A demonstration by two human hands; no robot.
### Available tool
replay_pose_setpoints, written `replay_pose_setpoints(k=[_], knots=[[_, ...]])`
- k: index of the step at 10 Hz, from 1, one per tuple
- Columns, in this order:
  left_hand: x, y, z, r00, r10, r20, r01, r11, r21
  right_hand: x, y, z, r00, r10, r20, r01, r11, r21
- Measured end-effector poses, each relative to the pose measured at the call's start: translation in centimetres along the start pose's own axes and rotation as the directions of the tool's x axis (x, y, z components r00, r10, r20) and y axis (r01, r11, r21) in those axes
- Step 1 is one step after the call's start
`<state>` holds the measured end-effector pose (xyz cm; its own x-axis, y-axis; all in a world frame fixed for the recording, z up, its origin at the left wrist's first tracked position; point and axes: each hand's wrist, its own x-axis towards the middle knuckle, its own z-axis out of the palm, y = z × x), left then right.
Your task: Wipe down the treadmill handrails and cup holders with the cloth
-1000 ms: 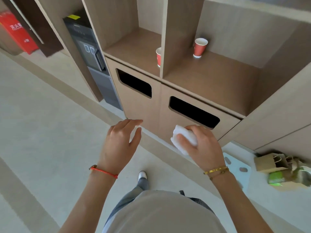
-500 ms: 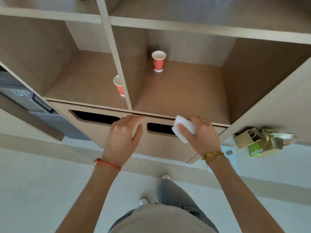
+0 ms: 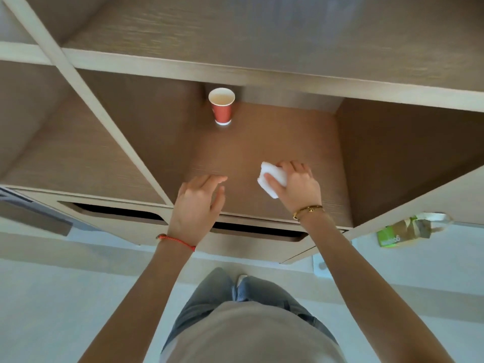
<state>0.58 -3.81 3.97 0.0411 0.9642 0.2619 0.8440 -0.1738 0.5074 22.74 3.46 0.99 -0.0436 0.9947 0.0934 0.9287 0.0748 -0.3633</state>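
The right hand (image 3: 296,187) grips the folded white cloth (image 3: 271,182), now over the brown shelf (image 3: 262,142) instead of before the cabinet front. Left of it, the left hand (image 3: 197,203) reaches in with relaxed, straight fingers. Far behind them, a red paper cup (image 3: 222,106) stands upright; its content is unclear.

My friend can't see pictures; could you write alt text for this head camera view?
A person's right hand grips a white cloth over a wooden shelf, the open left hand beside it. A red paper cup stands upright at the back.
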Motion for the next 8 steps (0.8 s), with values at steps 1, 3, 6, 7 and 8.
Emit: replay_pose_setpoints(k=[1,3,6,7,8], knots=[[1.1,-1.0,1.3,0.999,-0.02,0.036,0.02,1.0,0.004,1.9,0.3,1.9,1.0,-0.006,0.016,0.007,0.998,-0.065],[3.0,-1.9,2.1,0.997,-0.025,0.079,0.025,1.0,0.005,2.9,0.9,4.7,0.999,-0.041,0.02,0.044,0.979,-0.198],[4.6,-1.2,0.3,0.996,0.019,0.084,-0.018,1.0,-0.014,1.1,-0.3,1.2,0.999,-0.01,0.03,0.009,1.0,0.009],[4.3,-0.8,-0.5,0.997,0.045,0.065,-0.043,0.998,-0.037,-0.8,-0.7,-1.1,0.999,-0.038,-0.011,0.039,0.996,0.084],[3.7,-0.8,-0.7,0.997,0.061,0.036,-0.06,0.997,-0.039,-2.4,-0.7,-2.3,0.999,-0.048,-0.015,0.05,0.994,0.097]])
